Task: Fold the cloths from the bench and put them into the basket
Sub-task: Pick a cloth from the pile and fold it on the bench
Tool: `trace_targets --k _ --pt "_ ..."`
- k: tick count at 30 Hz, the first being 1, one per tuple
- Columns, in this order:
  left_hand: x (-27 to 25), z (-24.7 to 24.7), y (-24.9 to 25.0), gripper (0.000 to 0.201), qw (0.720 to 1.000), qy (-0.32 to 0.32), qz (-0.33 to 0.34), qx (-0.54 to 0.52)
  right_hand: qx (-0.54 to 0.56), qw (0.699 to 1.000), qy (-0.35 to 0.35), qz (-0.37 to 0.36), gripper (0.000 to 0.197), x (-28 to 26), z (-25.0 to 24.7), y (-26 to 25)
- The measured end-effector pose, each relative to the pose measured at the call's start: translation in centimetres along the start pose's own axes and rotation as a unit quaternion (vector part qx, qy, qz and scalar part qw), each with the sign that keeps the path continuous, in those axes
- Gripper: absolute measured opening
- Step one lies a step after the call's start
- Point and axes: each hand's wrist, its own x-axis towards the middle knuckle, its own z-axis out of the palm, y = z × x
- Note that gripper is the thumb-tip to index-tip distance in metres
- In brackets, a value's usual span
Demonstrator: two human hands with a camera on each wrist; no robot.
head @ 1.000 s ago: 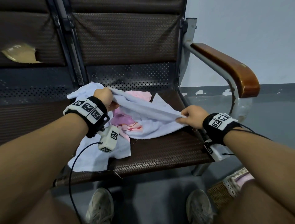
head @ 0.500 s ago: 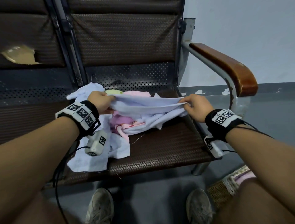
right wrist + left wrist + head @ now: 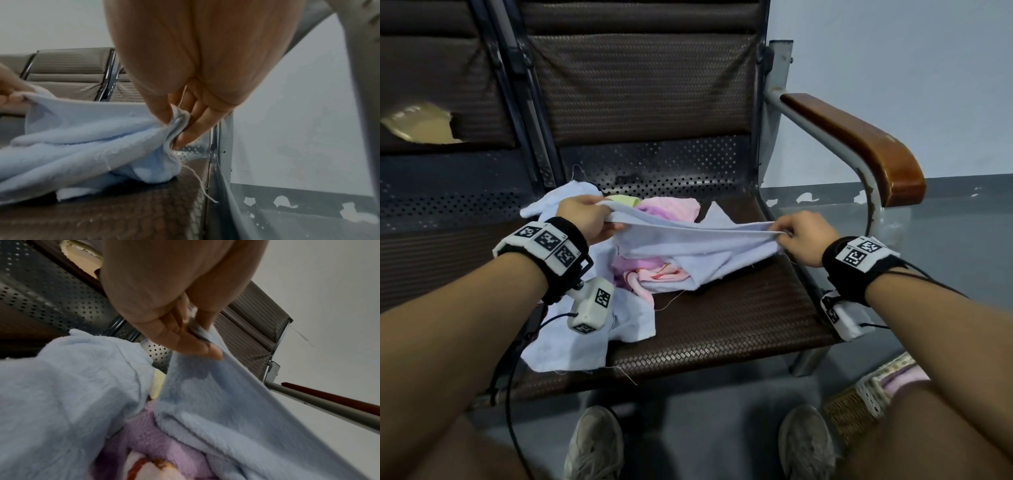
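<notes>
Head: my left hand (image 3: 589, 219) & right hand (image 3: 803, 236) each pinch an end of the blue cloth (image 3: 698, 241), stretched above the bench (image 3: 722, 325).
L wrist: thumb + fingers (image 3: 191, 344) clamp the fleecy edge; soft, light, floppy, I'd say.
R wrist: fingertips (image 3: 185, 136) nip the bunched corner; best held at corners.

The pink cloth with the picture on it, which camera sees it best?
The head view: the pink cloth lies in the pile on the bench seat, partly under the light blue cloth that both hands stretch. The left wrist view shows only a blurry corner of it. The right wrist view shows none.
</notes>
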Motion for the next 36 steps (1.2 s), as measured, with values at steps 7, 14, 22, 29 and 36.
trace_targets --k 7,14,22,29,36 --pt "-0.7 0.3 0.1 0.019 0.984 -0.161 0.05 0.061 0.025 0.994 0.098 0.033 0.044 0.5 -0.7 -0.3" --pt "-0.5 0.4 0.7 0.03 0.952 -0.024 0.222 0.209 0.072 0.985 0.152 0.035 0.026 0.2 -2.9 -1.4" --pt "-2.7 -0.1 6.6 0.025 0.963 -0.011 0.268 0.018 0.112 0.981 0.157 0.0 0.026 -1.0 -9.0 -3.7" --pt "-4.4 -0.8 13.4 0.047 0.949 -0.002 0.314 -0.01 0.21 0.958 0.196 0.015 0.037 -1.4 -15.7 -6.5" --pt "-5.0 -1.7 17.1 0.054 0.951 0.003 0.308 -0.01 0.223 0.966 0.126 0.043 0.028 -2.2 -20.4 -7.9"
